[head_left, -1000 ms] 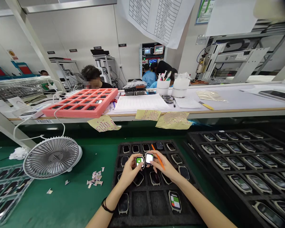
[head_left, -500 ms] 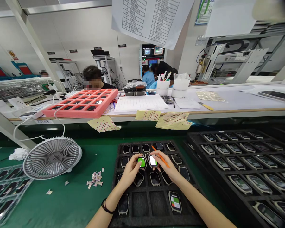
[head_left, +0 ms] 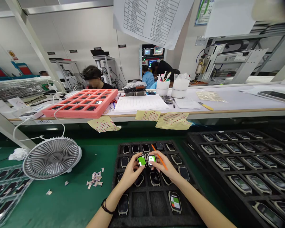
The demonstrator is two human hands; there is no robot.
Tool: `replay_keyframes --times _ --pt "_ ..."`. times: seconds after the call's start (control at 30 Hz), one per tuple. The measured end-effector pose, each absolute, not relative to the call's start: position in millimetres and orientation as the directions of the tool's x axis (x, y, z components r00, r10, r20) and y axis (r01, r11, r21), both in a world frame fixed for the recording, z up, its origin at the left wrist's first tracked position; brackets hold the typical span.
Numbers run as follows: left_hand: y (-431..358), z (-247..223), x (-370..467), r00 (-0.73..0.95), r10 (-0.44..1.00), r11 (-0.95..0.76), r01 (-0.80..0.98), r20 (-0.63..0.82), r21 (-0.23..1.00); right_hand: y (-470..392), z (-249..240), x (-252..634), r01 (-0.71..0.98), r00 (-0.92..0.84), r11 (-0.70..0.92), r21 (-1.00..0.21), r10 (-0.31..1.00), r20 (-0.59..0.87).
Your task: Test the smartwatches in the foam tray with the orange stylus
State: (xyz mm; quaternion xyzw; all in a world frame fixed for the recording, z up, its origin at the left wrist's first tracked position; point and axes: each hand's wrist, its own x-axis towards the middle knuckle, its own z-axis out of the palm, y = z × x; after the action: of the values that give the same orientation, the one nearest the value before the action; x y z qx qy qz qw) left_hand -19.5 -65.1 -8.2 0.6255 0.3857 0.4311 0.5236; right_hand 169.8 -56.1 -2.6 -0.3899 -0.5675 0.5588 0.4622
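In my left hand [head_left: 133,169] is a smartwatch case [head_left: 142,161] with a mostly green lit screen. My right hand [head_left: 165,164] grips a second smartwatch case [head_left: 152,160], its screen part white and part green, with the thumb at its lower edge. An orange stick [head_left: 159,156], perhaps a pen, also rests in the right hand, slanting up to the left. Both watches are side by side above a black foam tray [head_left: 142,218] of strapless watches. A watch [head_left: 175,202] with a red, green and white screen lies in the tray's front right pocket.
More black trays [head_left: 228,186] full of watches stand at right. On the green mat, left, are small tabs [head_left: 95,180], a grey fan [head_left: 52,158] and a clear tray [head_left: 7,199]. A pink foam tray [head_left: 104,106] sits on the shelf; people [head_left: 93,76] are beyond.
The right watch's screen has gone from nearly all white to white and green. My left thumb has moved down off its screen. Both hands stay in nearly the same place.
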Motion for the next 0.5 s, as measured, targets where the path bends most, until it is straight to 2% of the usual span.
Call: replay_keyframes --times 0.13,0.23,0.5 --pt "-65.9 -3.4 -18.4 0.333 0.937 -0.122 0.026 0.107 0.992 -56.1 -1.1 170.8 -0.056 -0.207 0.047 -0.997 0.977 0.058" --pt "-66.0 -0.5 -18.9 0.297 0.95 -0.128 0.086 0.097 0.988 -56.6 0.6 171.4 -0.038 -0.193 0.045 -0.998 0.98 0.052" --pt "-63.9 -3.3 -20.0 0.227 0.968 -0.119 0.063 0.102 0.991 -58.4 2.1 167.3 -0.064 -0.288 0.071 -0.995 0.954 0.086"
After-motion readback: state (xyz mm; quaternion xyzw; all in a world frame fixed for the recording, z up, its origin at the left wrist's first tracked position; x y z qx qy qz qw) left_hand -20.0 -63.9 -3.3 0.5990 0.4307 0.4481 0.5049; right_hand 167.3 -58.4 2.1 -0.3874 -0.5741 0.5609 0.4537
